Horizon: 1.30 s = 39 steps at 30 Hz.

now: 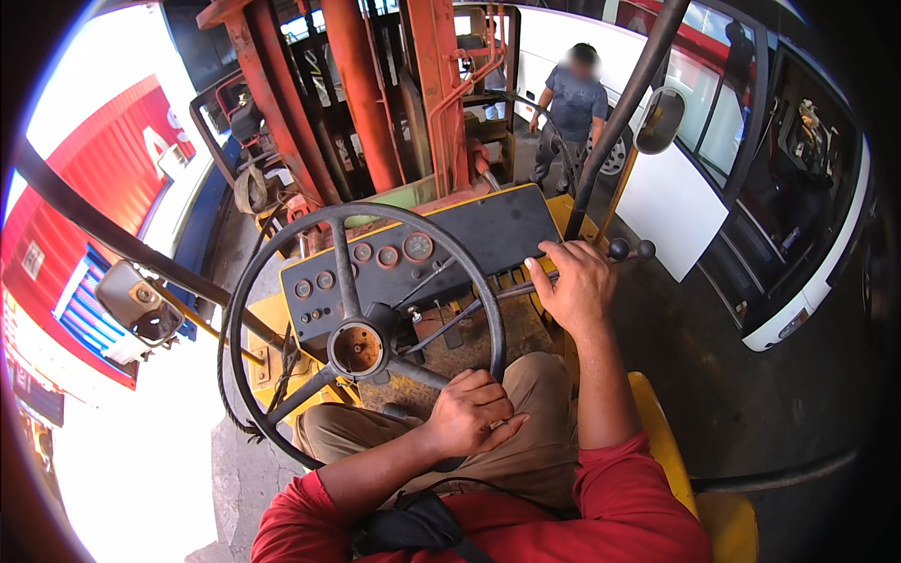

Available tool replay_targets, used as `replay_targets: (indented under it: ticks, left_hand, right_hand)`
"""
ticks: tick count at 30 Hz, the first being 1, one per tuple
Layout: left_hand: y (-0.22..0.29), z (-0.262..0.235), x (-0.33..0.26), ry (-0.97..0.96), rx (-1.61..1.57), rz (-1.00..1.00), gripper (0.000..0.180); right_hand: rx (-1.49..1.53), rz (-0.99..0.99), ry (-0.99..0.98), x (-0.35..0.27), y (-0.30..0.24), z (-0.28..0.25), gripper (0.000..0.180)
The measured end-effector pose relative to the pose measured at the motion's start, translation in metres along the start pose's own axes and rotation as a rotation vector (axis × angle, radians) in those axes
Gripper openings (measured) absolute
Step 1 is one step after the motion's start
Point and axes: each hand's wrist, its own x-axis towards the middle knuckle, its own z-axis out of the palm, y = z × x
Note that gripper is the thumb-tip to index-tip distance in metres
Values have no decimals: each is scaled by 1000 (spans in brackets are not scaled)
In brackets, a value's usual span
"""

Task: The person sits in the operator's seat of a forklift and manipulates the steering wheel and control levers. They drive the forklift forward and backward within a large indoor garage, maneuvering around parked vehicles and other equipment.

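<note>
A white bus (798,235) fills the space to the right of the steering wheel (361,328), well apart from it, with its side windows dark. Ahead of the wheel rises the rust-red forklift mast (375,94), its uprights and hoses climbing out of the top of the view. Beyond the mast and to the right of the wheel, a person in a grey shirt (574,103) stands beside the bus. Just past the wheel sits the black dashboard panel (422,253) with a row of round gauges (389,253). The wheel itself is a large dark ring with a rusty hub at its centre. Left of the wheel a side mirror (136,300) hangs on its bracket, and up to the right of it a second mirror (660,119) is fixed to a slanting post. The left hand (472,413) sits at the lower right of the wheel's rim, fingers curled shut around it, above the person's khaki-trousered lap. The right hand (574,281) reaches to the right of the wheel, fingers folded over the black-knobbed control levers (627,250).
</note>
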Motion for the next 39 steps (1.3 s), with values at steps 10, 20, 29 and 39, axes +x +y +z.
replay_targets:
  ticks: [10, 20, 29, 39]
  left_hand:
    - [0, -1, 0, -9, -5, -7, 22]
    - [-1, 1, -1, 0, -5, 4, 23]
    - [-1, 0, -1, 31, -8, 9, 25]
    - [-1, 2, -4, 16, -8, -4, 25]
  right_hand:
    - [17, -27, 50, 1, -2, 0, 25]
    - [13, -25, 47, -1, 2, 3, 25]
    - [19, -25, 20, 1, -1, 2, 24]
    - [-7, -38, 7, 0, 1, 2, 24]
